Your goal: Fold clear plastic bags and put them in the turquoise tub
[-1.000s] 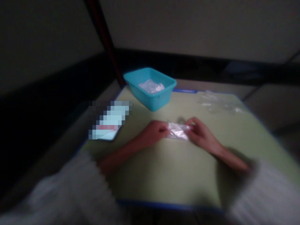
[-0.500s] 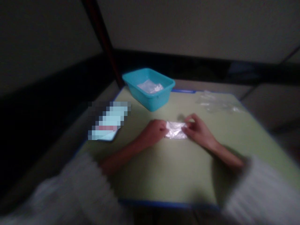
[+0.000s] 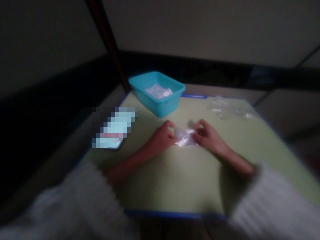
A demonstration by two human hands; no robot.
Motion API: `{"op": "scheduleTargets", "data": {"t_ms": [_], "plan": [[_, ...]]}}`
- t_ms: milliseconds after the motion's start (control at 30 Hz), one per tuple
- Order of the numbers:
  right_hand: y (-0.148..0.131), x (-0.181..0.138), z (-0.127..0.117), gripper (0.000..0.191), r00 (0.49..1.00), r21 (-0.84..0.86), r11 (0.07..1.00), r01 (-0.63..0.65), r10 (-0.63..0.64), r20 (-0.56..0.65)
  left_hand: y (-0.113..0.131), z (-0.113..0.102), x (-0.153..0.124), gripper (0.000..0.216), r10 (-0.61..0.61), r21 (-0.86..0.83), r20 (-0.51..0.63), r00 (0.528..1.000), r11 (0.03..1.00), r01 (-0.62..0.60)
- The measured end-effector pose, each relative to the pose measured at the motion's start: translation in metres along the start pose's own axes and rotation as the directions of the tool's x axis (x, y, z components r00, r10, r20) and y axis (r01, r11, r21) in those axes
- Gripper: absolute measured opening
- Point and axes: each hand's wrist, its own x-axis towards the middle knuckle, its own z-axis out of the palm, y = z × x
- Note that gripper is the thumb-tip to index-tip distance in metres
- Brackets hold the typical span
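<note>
Between my two hands, over the middle of the table, is a small shiny clear plastic bag [image 3: 185, 138]. My left hand [image 3: 165, 136] pinches its left edge with thumb and fingers. At the opposite edge, the fingertips of my right hand [image 3: 207, 136] are closed on the bag, the index finger curled. Blur and dim light hide whether anything is inside it.
A turquoise basket [image 3: 160, 108] with shiny plastic bags [image 3: 159, 91] in it stands at the table's back left. Crumpled clear plastic [image 3: 231, 108] lies at the back right. A pixelated, bright flat object [image 3: 116, 128] lies on the left side of the pale green, blue-edged table [image 3: 175, 186].
My left index finger has lifted and curled away from its thumb a little. The bag catches less glare now. The whole view has shifted slightly.
</note>
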Motion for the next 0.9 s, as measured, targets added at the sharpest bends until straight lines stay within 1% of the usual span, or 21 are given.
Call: {"op": "scheduleTargets", "data": {"t_ms": [100, 167, 233, 300, 333, 400, 467, 533, 633, 833, 900], "plan": [[-0.003, 0.0, -0.001, 0.027, 0.999, 0.026, 1.0, -0.011, 0.012, -0.032, 0.0, 0.001, -0.001, 0.037, 0.01, 0.004, 0.002, 1.0, 1.0, -0.01], [-0.005, -0.003, -0.002, 0.023, 0.993, -0.021, 0.999, 0.038, -0.04, -0.112, 0.002, 0.001, -0.001, 0.04, 0.008, 0.015, 0.0, 1.0, 1.0, -0.008], [-0.008, -0.007, -0.003, 0.018, 0.969, -0.16, 0.98, 0.118, -0.148, -0.195, 0.004, 0.001, -0.001, 0.043, -0.001, 0.027, -0.003, 1.0, 1.0, 0.001], [-0.011, -0.012, -0.003, 0.011, 0.936, -0.354, 0.915, 0.195, -0.281, -0.211, 0.006, 0.001, 0.0, 0.045, -0.011, 0.036, 0.004, 1.0, 0.999, 0.011], [-0.013, -0.015, -0.003, 0.008, 0.922, -0.444, 0.867, 0.228, -0.338, -0.187, 0.006, 0.001, 0.0, 0.045, -0.017, 0.043, 0.009, 1.0, 0.999, 0.017], [-0.014, -0.02, -0.002, 0.003, 0.902, -0.575, 0.764, 0.292, -0.421, -0.101, 0.006, 0.001, 0.001, 0.046, -0.023, 0.056, 0.014, 1.0, 0.998, 0.022], [-0.014, -0.023, 0.0, 0.004, 0.883, -0.638, 0.68, 0.361, -0.47, -0.002, 0.006, 0.001, 0.002, 0.047, -0.024, 0.073, 0.011, 1.0, 0.997, 0.023], [-0.014, -0.025, 0.001, 0.009, 0.863, -0.66, 0.624, 0.418, -0.499, 0.074, 0.006, 0.001, 0.003, 0.047, -0.025, 0.091, 0.001, 1.0, 0.996, 0.025], [-0.014, -0.026, 0.002, 0.019, 0.851, -0.672, 0.58, 0.461, -0.503, 0.151, 0.006, 0.001, 0.003, 0.048, -0.027, 0.113, -0.005, 1.0, 0.993, 0.027], [-0.013, -0.027, 0.007, 0.039, 0.858, -0.681, 0.541, 0.493, -0.431, 0.279, 0.01, 0.0, 0.002, 0.046, -0.023, 0.137, -0.004, 1.0, 0.99, 0.023], [-0.012, -0.029, 0.01, 0.046, 0.855, -0.695, 0.512, 0.504, -0.41, 0.318, 0.011, 0.0, 0.002, 0.045, -0.024, 0.141, -0.004, 1.0, 0.99, 0.024]]}}
